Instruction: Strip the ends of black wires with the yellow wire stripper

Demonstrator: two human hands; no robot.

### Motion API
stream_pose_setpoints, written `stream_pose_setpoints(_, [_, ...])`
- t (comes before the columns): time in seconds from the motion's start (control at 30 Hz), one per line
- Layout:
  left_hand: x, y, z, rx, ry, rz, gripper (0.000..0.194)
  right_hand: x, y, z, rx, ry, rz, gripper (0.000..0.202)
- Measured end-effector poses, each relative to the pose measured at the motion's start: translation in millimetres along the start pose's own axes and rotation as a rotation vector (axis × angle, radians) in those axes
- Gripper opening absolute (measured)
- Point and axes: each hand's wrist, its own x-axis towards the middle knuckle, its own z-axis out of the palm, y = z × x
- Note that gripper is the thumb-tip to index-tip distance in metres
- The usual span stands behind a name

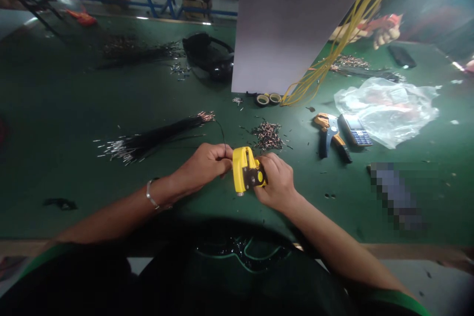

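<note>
Near the middle of the green table, my right hand [276, 180] is wrapped round a yellow wire stripper [241, 170] with a black middle part. My left hand [207, 165], with a bracelet at its wrist, pinches a thin black wire [223, 133] right beside the tool's head. The wire arches up from the fingers towards a bundle of black wires [159, 136], which has copper ends at the right and silvery tips at the left. Beyond the tool lies a pile of short cut pieces [268, 136]. The wire's end at the tool is hidden.
An orange and blue tool [331, 136], a keypad phone [355, 130] and a clear plastic bag [392, 108] lie at the right. A grey panel [285, 24] stands ahead, with yellow wires [333, 59] and tape rolls [262, 100]. Another person's gloved hands [385, 32] are at the upper right.
</note>
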Motion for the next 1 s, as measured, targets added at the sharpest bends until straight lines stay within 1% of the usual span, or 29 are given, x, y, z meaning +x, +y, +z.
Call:
stream_pose_setpoints(0.17, [-0.4, 3.3, 0.6, 0.010, 0.010, 0.006, 0.009, -0.8, 0.4, 0.1, -0.034, -0.001, 0.004, 0.021])
stream_pose_setpoints(0.33, [-0.9, 4.9, 1.2, -0.031, 0.010, 0.001, 0.012, -3.1, 2.2, 1.4, -0.048, -0.010, 0.002, 0.018])
stream_pose_setpoints(0.63, [-0.2, 3.8, 1.4, -0.042, 0.012, -0.001, 0.020, -5.4, 3.1, 1.8, -0.085, -0.033, 0.017, 0.012])
stream_pose_setpoints(0.8, [-0.7, 4.7, 1.4, -0.078, 0.002, -0.008, 0.023, -6.6, 5.0, 2.3, -0.104, -0.015, -0.010, 0.012])
stream_pose_setpoints(1.0, [-0.4, 4.6, 1.6, -0.084, 0.001, -0.006, 0.021, -5.6, 5.3, 2.5, -0.096, -0.017, -0.005, 0.012])
